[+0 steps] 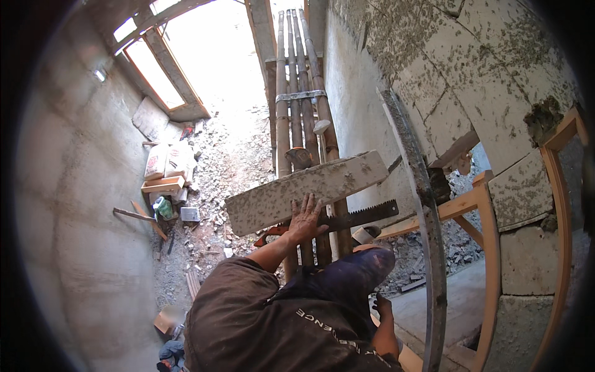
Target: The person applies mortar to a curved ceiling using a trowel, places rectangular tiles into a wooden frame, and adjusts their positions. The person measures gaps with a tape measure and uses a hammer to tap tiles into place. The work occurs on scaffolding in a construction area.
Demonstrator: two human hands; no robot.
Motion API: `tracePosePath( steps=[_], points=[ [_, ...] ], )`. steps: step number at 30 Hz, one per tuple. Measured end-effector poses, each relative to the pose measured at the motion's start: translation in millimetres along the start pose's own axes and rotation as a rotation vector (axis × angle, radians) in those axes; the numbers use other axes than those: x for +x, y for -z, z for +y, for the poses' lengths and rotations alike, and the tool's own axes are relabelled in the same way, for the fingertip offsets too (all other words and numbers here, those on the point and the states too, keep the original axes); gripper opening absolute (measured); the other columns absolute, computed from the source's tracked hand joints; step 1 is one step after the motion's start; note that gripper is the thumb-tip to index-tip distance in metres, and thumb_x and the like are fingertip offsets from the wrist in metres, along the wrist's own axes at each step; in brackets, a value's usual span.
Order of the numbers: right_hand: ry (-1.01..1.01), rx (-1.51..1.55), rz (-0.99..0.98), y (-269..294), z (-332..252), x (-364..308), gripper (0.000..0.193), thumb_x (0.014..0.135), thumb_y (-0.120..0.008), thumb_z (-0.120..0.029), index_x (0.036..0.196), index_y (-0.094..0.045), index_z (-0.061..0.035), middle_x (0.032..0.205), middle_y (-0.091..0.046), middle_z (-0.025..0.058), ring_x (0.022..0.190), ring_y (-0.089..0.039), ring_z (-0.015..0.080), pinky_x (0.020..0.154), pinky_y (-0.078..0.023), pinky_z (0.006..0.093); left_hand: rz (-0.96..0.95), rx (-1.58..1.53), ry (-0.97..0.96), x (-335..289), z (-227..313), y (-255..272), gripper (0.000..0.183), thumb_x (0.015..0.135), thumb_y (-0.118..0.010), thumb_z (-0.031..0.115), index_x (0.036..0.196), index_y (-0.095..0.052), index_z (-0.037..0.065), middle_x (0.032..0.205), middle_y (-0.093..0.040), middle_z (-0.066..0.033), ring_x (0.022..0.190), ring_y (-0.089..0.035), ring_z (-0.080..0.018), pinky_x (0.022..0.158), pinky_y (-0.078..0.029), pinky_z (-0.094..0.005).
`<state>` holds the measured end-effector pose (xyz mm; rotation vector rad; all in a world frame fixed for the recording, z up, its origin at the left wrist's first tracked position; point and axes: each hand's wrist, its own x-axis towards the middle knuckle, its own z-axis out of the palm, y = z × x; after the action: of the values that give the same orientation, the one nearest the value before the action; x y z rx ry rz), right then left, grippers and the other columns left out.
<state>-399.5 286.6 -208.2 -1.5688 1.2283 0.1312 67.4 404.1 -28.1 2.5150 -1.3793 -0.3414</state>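
Observation:
My left hand (304, 218) rests flat with spread fingers on a long, pale concrete block (307, 191) splashed with mortar. The block lies crosswise over several bamboo poles (295, 80). Just on my side of the block is a handsaw (365, 216), its orange handle to the left and its dark toothed blade to the right; my left hand and wrist cover part of it. Lower down, beside my thigh, is my right hand (383, 305). It is in shadow, and its finger position is unclear.
A metal band (301, 95) crosses the poles; an orange-and-black tool (300, 157) sits beyond the block. A grey upright bar (423, 204), wooden frame (489, 248) and mortar-spotted block wall (489, 80) stand right. Rubble (217, 161) and white sacks (168, 160) lie below left.

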Motion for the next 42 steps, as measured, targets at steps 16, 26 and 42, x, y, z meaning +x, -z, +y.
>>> tracePosePath(
  steps=[16,26,42],
  points=[
    [-0.276,-0.027,0.164,24,-81,-73,0.058,0.086,-0.049,-0.054,0.111,-0.061,-0.0034,0.105,-0.062,0.0224,0.1,-0.059,0.0345,0.085,-0.044,0.0405,-0.005,-0.09,-0.046,28,1,-8,0.074,0.083,-0.052,0.055,0.132,-0.04,0.0,0.13,-0.041,-0.0265,0.123,-0.039,-0.0382,0.102,-0.03,-0.0439],
    [-0.042,0.445,0.647,14,-118,-203,0.064,0.089,-0.043,-0.057,0.11,-0.06,0.0009,0.097,-0.063,0.0236,0.094,-0.06,0.0352,0.081,-0.044,0.0442,0.067,-0.199,-0.579,57,210,-37,0.067,0.088,-0.051,0.049,0.14,-0.033,0.011,0.147,-0.025,-0.0177,0.136,-0.021,-0.0347,0.105,-0.017,-0.0606],
    [-0.126,0.568,1.215,-38,-156,-373,0.051,0.09,-0.049,-0.046,0.117,-0.057,-0.0045,0.115,-0.057,0.023,0.108,-0.054,0.0378,0.093,-0.041,0.0407,-0.032,-0.588,-1.565,-34,462,42,0.058,0.09,-0.055,0.032,0.133,-0.038,-0.003,0.139,-0.035,-0.0235,0.131,-0.031,-0.0394,0.105,-0.028,-0.0498]
  ],
)
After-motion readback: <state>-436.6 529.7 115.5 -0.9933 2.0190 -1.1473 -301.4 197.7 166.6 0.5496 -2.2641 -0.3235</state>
